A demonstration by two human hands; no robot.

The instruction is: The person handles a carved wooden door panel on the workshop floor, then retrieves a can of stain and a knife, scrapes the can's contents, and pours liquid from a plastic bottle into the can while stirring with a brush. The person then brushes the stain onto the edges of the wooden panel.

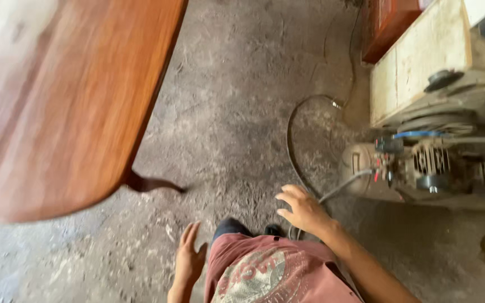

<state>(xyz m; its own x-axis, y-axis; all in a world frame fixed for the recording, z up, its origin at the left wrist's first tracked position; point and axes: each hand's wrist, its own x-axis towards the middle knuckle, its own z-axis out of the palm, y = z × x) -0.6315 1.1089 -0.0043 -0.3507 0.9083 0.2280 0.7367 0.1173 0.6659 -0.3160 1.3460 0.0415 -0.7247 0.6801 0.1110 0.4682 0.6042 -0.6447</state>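
Hands empty: my right hand (304,210) hung open near a grey hose (343,185), my left hand (189,255) spread open below the wooden table's (57,106) edge.

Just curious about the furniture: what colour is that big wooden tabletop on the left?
The tabletop is a glossy reddish-brown, seen in the head view, though blurred.
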